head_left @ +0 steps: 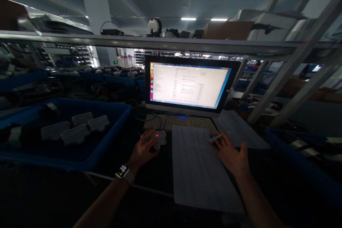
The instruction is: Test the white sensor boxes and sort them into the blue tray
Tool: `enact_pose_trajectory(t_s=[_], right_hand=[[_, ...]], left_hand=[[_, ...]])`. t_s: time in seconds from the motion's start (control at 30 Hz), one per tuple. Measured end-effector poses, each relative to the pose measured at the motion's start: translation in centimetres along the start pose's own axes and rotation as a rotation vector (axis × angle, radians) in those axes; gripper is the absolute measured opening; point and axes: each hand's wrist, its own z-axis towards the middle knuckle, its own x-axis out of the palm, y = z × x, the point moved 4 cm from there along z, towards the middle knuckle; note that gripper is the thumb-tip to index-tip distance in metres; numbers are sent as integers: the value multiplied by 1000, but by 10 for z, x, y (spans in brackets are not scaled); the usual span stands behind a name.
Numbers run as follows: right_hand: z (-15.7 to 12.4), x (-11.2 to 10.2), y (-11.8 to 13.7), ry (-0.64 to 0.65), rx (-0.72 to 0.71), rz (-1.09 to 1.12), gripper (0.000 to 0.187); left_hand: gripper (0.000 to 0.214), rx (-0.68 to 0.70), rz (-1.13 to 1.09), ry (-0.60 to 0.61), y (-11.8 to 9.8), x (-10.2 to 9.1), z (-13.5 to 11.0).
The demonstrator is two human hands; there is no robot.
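My left hand (144,150), a watch on its wrist, has its fingers closed on the near left side of a small white device (161,136). A red light glows on the device's upper face. My right hand (233,154) lies over the right edge of a printed sheet (196,171), its thumb held apart. A slim pale pen (216,137) is held between its fingers and points left across the paper. Just beyond both hands is a light keyboard (184,123), with a lit monitor (189,84) behind it.
A blue bin (117,128) on the left holds several white labelled devices (75,134). Another blue bin (294,165) with parts stands at the right. A second paper (242,130) lies beside the keyboard. Overhead runs a shelf (128,41), with metal posts (291,67) on the right.
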Motion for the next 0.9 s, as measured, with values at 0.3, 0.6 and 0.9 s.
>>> enact_pose_trajectory(t_s=[0.3,0.6,0.9], right_hand=[[1,-2,-1,6,-3,11,66],[2,-2,0,4,-23,7,60],[6,-10,-1,-27,-30,23,44]], left_hand=[[30,-12,-19,-6,0,-1,1],[33,17,-13,-16,0,-1,1],[31,-25,-11,-11,2,0,0]])
